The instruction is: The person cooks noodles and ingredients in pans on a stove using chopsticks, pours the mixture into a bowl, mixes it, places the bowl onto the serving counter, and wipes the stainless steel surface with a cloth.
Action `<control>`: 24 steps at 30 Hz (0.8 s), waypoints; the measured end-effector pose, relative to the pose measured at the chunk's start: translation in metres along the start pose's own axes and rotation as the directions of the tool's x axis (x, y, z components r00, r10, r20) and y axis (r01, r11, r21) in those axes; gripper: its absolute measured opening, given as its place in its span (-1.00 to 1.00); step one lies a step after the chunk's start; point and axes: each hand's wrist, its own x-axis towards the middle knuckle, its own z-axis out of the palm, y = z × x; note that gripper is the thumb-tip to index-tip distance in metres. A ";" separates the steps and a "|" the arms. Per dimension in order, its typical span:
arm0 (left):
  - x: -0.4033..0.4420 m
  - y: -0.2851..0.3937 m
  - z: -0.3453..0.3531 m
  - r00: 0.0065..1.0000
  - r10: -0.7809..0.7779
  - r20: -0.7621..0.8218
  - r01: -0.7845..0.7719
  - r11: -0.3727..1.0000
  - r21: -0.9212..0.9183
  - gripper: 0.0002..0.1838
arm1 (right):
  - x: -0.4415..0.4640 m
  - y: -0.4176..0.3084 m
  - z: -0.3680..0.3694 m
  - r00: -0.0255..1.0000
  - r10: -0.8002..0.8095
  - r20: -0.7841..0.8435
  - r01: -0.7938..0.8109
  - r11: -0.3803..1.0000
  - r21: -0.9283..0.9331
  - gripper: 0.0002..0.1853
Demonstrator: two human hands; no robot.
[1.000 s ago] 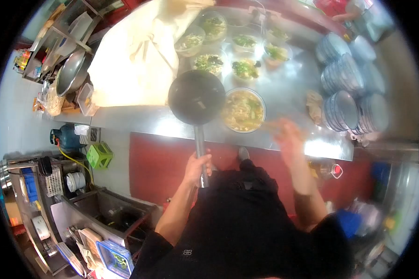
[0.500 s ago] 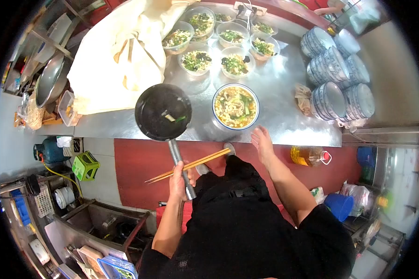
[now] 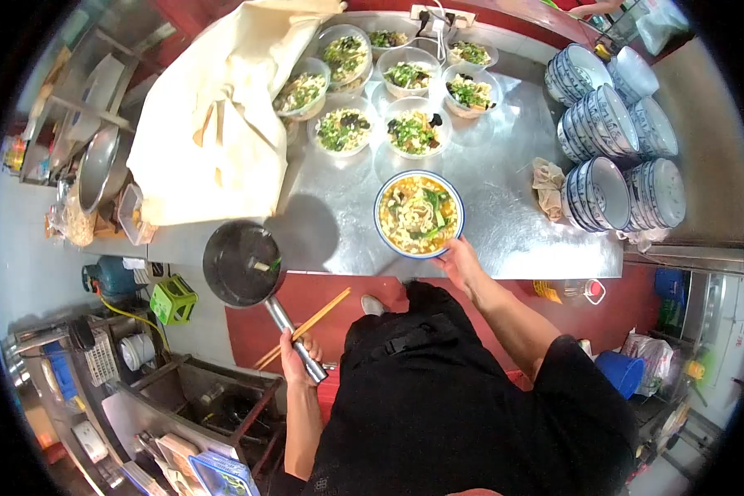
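Here, at the steel counter [image 3: 512,198], your left hand [image 3: 299,357] grips a dark pan [image 3: 233,258]; your right hand [image 3: 461,264], its closure unclear, touches a blue-rimmed bowl [image 3: 379,219] of leafy orange soup by the counter's near edge. Markings on the bottle [image 3: 577,288] are too small to read; wooden chopsticks [image 3: 326,308] share your left grip.

The chopsticks [image 3: 326,312] are partly hidden in the grip of the left hand [image 3: 294,359], seemingly behind the pan handle [image 3: 279,315].

Black top [image 3: 471,422], short loose sleeves [image 3: 587,384]; black waist strap with buckle [image 3: 407,341]; black trousers [image 3: 440,307]; pale shoe [image 3: 373,305].
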 end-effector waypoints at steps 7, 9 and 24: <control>0.023 -0.006 0.008 0.999 -0.037 0.018 0.039 0.989 -0.145 -0.52 | -0.013 -0.103 -0.009 0.991 0.009 0.131 -0.016 0.999 0.052 -0.38; 0.021 -0.003 0.032 0.997 -0.076 -0.017 0.073 0.985 -0.154 -0.49 | -0.004 -0.140 -0.012 0.999 0.016 0.051 -0.021 0.996 0.090 -0.39; 0.046 -0.026 0.050 0.959 -0.033 -0.281 0.040 0.999 0.020 -0.50 | 0.240 -0.487 0.006 0.833 -0.540 -0.121 0.553 0.814 0.177 -0.67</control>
